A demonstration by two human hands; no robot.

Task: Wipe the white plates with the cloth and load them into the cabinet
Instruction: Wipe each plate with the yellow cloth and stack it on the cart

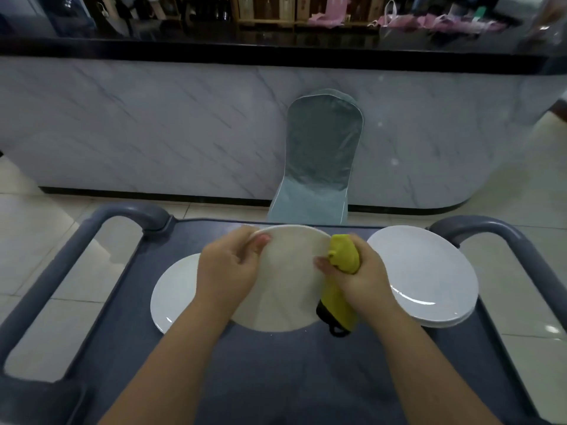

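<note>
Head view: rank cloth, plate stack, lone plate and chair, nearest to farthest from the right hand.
1. Cloth, gripped in the right hand.
2. Plate stack, just to its right.
3. Lone plate, left side of the cart.
4. Chair, beyond the cart.

A grey-covered chair [319, 161] stands against a marble-fronted counter [153, 127] on a pale tiled floor [36, 240].

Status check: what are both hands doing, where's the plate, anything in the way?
Left grip holds plate by rim, above cart. Right grip holds yellow cloth against its right edge. Spare plate left, stack right; nothing in the way.
</note>
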